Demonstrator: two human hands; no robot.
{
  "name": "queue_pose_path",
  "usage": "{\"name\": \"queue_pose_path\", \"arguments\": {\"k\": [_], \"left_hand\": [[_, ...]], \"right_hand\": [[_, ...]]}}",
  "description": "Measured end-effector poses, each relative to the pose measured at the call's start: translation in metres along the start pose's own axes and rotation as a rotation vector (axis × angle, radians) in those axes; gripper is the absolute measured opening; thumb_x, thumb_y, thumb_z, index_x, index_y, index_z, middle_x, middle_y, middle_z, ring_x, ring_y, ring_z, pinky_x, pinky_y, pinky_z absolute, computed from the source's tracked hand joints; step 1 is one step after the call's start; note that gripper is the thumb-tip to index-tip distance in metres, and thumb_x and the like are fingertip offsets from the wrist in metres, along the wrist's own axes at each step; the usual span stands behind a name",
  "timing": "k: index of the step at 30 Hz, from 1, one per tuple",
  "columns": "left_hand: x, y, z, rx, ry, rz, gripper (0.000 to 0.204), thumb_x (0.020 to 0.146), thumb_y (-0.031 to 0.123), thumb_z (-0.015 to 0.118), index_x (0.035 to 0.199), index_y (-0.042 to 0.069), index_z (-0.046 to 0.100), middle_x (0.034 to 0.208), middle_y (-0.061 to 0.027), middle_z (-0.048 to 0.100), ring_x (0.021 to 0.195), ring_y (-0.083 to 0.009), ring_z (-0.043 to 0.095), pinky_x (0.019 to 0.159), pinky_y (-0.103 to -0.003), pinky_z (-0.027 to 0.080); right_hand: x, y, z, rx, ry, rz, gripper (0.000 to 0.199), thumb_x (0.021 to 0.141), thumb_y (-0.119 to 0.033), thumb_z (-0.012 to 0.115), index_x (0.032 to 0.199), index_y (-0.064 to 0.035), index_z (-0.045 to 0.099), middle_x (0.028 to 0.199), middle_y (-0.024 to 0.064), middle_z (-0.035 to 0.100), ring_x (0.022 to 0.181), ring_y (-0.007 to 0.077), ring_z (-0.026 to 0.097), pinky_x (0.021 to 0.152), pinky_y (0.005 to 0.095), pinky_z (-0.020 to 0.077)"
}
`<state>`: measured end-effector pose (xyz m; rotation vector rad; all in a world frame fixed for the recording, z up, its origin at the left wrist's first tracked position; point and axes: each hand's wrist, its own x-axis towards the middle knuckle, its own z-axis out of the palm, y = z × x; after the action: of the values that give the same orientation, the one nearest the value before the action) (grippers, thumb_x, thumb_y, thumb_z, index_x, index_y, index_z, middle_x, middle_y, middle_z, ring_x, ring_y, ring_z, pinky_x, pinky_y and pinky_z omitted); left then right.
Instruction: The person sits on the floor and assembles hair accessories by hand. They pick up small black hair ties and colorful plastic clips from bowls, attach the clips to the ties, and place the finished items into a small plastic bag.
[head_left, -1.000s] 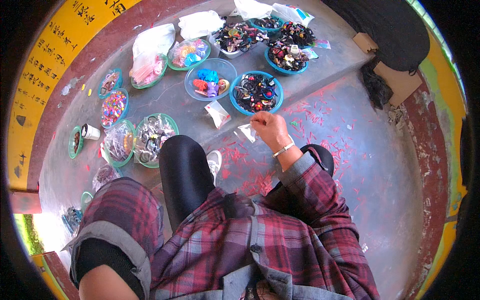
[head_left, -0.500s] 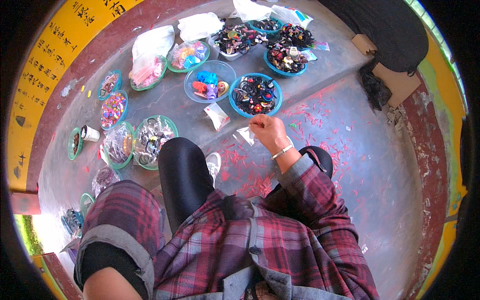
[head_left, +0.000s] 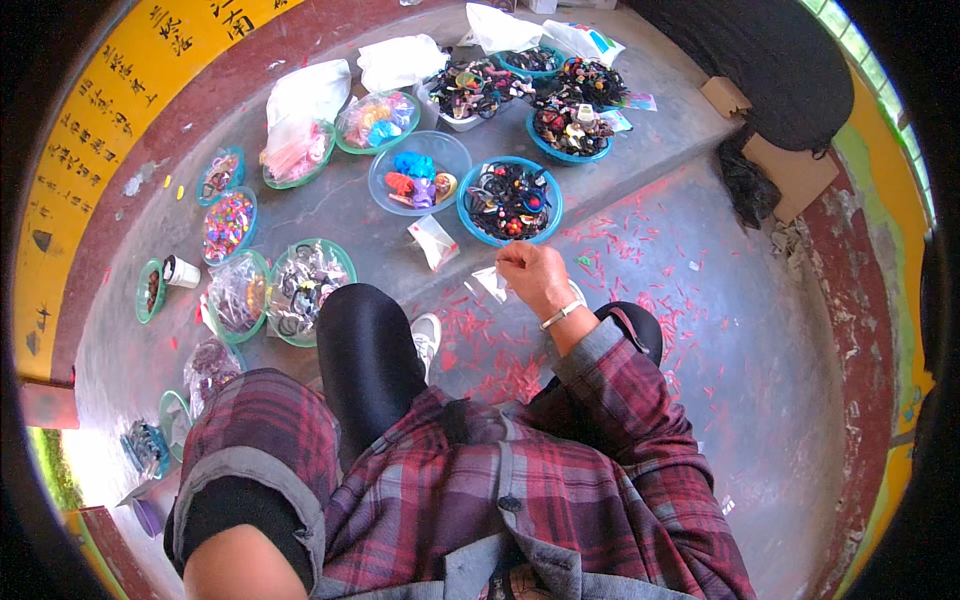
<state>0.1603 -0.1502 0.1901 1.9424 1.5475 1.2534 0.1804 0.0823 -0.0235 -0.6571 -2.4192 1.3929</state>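
Note:
My right hand [head_left: 538, 277] reaches forward over the floor, its thumb and fingers pinched together. Whatever they hold, if anything, is too small to make out. A white bracelet [head_left: 562, 312] circles that wrist. Just beside the fingertips is a small white piece [head_left: 490, 284], and I cannot tell whether it touches them. Beyond the hand stands a blue bowl [head_left: 510, 202] of black hair ties with coloured beads. A small white packet [head_left: 433, 242] lies left of the bowl. My left sleeve [head_left: 255, 490] is pushed up above bare skin at the lower left; the left hand is out of view.
Small red strips [head_left: 505, 375] litter the grey floor. A clear bowl [head_left: 375, 190] holds colourful pieces. Several bowls of hair accessories stand left and ahead, including a bowl of colourful beads [head_left: 228, 222]. White bags [head_left: 308, 92], flattened cardboard [head_left: 800, 170] and a yellow wall [head_left: 110, 110] edge the space.
The whole view has shifted slightly, so the bowls sit a little lower. My right hand appears slightly lower too, its fingers still pinched.

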Motion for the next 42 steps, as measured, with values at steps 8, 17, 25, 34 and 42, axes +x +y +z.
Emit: {"name": "queue_pose_path", "arguments": {"k": [8, 17, 25, 34, 42], "left_hand": [[0.000, 0.000, 0.001, -0.002, 0.009, -0.003, 0.017, 0.085, 0.018, 0.049, 0.081, 0.003, 0.057, 0.076, -0.0073, 0.057, 0.068, -0.0174, 0.054, 0.058, -0.028, 0.042], [-0.002, -0.002, 0.002, -0.012, 0.016, 0.002, 0.017, 0.084, 0.018, 0.050, 0.081, 0.003, 0.057, 0.077, -0.0076, 0.057, 0.068, -0.0178, 0.054, 0.058, -0.028, 0.042], [-0.004, -0.003, 0.005, -0.023, 0.017, 0.002, 0.017, 0.084, 0.018, 0.051, 0.081, 0.003, 0.057, 0.077, -0.0077, 0.057, 0.068, -0.0181, 0.054, 0.057, -0.028, 0.042], [-0.001, -0.005, 0.006, -0.041, 0.016, -0.007, 0.016, 0.083, 0.018, 0.051, 0.080, 0.003, 0.057, 0.077, -0.0079, 0.057, 0.068, -0.0185, 0.055, 0.057, -0.028, 0.042], [-0.002, -0.010, 0.007, -0.073, 0.004, 0.004, 0.016, 0.083, 0.018, 0.052, 0.080, 0.003, 0.057, 0.077, -0.0081, 0.057, 0.068, -0.0188, 0.055, 0.056, -0.029, 0.042]], "right_hand": [[-0.001, -0.006, 0.000, -0.060, -0.007, -0.008, 0.011, 0.070, -0.015, 0.060, 0.078, -0.0079, 0.064, 0.071, 0.0108, 0.063, 0.066, 0.0264, 0.062, 0.058, 0.0340, 0.0475], [-0.001, -0.003, 0.002, -0.039, 0.009, -0.043, 0.011, 0.070, -0.014, 0.060, 0.078, -0.0065, 0.063, 0.069, 0.0110, 0.063, 0.066, 0.0261, 0.063, 0.058, 0.0341, 0.0476], [0.001, 0.003, 0.003, -0.013, 0.003, -0.034, 0.012, 0.070, -0.015, 0.060, 0.079, -0.0073, 0.064, 0.070, 0.0118, 0.063, 0.066, 0.0268, 0.062, 0.059, 0.0340, 0.0475], [-0.001, 0.001, 0.004, -0.022, -0.007, -0.050, 0.011, 0.071, -0.015, 0.060, 0.078, -0.0081, 0.064, 0.070, 0.0130, 0.062, 0.066, 0.0281, 0.062, 0.058, 0.0350, 0.0472], [-0.003, -0.003, -0.001, 0.051, -0.012, -0.041, 0.011, 0.073, -0.014, 0.061, 0.079, -0.0046, 0.063, 0.067, 0.0111, 0.062, 0.058, 0.0225, 0.061, 0.055, 0.0326, 0.0475]]}}
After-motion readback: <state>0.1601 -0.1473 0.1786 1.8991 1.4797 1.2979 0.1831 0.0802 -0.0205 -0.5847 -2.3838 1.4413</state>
